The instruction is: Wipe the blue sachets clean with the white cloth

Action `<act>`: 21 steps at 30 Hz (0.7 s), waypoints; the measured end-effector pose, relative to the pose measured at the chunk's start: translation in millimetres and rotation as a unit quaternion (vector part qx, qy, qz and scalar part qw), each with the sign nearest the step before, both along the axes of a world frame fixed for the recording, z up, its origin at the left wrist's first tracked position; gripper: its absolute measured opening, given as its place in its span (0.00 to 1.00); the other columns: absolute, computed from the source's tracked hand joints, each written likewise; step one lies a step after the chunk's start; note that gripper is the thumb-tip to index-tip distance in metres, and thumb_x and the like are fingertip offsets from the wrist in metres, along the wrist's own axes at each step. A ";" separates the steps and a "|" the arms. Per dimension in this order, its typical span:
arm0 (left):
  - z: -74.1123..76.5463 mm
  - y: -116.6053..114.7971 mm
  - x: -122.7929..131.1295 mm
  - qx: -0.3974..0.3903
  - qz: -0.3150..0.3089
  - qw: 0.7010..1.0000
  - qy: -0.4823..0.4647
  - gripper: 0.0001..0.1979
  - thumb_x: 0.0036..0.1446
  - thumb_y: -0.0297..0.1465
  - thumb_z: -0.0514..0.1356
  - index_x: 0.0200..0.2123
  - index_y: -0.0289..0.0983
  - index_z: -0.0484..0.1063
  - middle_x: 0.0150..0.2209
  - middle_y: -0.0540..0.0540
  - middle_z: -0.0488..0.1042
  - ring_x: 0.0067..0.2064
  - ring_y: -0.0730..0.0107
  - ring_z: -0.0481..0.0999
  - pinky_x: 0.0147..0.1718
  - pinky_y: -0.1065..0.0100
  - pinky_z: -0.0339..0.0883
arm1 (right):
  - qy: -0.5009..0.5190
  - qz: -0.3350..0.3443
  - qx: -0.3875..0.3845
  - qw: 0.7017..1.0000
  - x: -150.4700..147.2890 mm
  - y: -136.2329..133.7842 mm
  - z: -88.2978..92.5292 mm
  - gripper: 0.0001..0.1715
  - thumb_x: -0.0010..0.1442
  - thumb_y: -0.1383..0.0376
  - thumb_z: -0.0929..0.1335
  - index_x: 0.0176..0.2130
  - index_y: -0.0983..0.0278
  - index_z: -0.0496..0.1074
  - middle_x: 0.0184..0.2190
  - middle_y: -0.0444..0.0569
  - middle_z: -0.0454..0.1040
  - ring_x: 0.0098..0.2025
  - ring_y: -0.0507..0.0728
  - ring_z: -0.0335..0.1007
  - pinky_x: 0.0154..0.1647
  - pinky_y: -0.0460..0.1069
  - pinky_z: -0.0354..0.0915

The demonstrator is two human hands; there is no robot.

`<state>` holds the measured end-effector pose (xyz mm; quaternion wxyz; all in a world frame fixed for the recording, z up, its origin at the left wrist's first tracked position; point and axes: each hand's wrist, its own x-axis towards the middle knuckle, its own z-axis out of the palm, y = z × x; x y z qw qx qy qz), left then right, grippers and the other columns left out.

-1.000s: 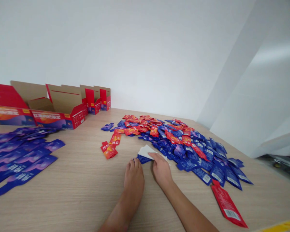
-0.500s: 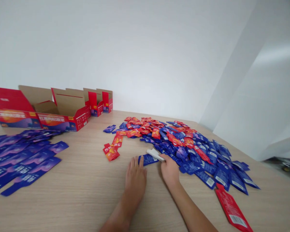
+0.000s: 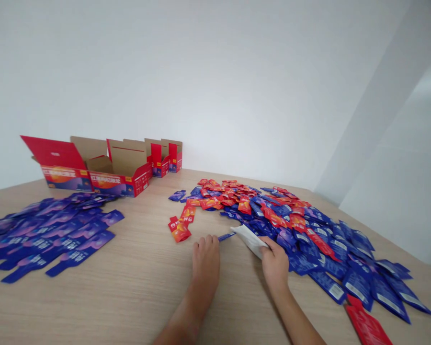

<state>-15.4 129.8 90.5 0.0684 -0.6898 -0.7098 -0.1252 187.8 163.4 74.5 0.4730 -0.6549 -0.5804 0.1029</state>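
My left hand (image 3: 206,261) is closed on the end of a blue sachet (image 3: 226,236), which shows almost edge-on beyond my fingers. A folded white cloth or tissue (image 3: 250,241) is pinched in my right hand (image 3: 274,263), its far end reaching toward the sachet. Close beyond both hands lies a heap of blue sachets (image 3: 335,287) mixed with smaller red-orange sachets (image 3: 244,204). Two red-orange sachets (image 3: 179,231) lie apart, ahead of my left hand.
Overlapping rows of blue sachets (image 3: 81,247) cover the table's left side. Behind them stand several open red cardboard boxes (image 3: 118,187). A red pouch (image 3: 367,326) lies at the lower right of the wooden table (image 3: 129,297). A white wall rises behind.
The blue sachet has gone from lying flat to nearly edge-on in my left hand. The white cloth shows more of its length. The view has shifted left, so things appear further right.
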 end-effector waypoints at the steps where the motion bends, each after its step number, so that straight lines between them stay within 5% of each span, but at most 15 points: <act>1: 3.6 -1.1 -1.6 -0.005 0.014 1.000 -0.006 0.19 0.66 0.42 0.63 0.55 0.39 0.73 0.54 0.42 0.77 0.52 0.60 0.78 0.51 0.50 0.76 | 0.007 0.000 0.002 1.000 0.2 0.3 -0.4 0.29 0.52 0.61 0.60 0.42 0.61 0.85 0.43 0.51 0.86 0.46 0.66 0.81 0.46 0.53 0.70; 10: 25.7 -9.1 -42.8 -0.086 0.112 0.980 -0.142 0.20 0.66 0.43 0.63 0.55 0.38 0.73 0.53 0.42 0.77 0.49 0.61 0.79 0.48 0.53 0.78 | 0.047 0.002 -0.003 0.999 4.3 2.4 -2.5 0.28 0.47 0.56 0.61 0.38 0.61 0.85 0.41 0.53 0.86 0.45 0.69 0.79 0.46 0.55 0.69; 17: 26.7 -41.4 -170.0 -0.158 0.186 0.939 -0.241 0.19 0.66 0.43 0.63 0.54 0.38 0.73 0.52 0.43 0.77 0.48 0.63 0.79 0.46 0.55 0.78 | 0.060 0.032 -0.026 0.997 3.8 2.7 -1.7 0.27 0.45 0.55 0.63 0.36 0.60 0.85 0.38 0.50 0.86 0.43 0.69 0.79 0.42 0.54 0.67; 21: 17.7 -64.7 -237.3 -0.122 0.278 0.923 -0.235 0.20 0.66 0.43 0.63 0.55 0.38 0.73 0.52 0.43 0.77 0.47 0.63 0.79 0.45 0.55 0.78 | 0.071 0.039 -0.038 0.996 0.5 1.4 -0.1 0.27 0.44 0.55 0.63 0.35 0.60 0.86 0.38 0.49 0.86 0.44 0.70 0.78 0.42 0.54 0.67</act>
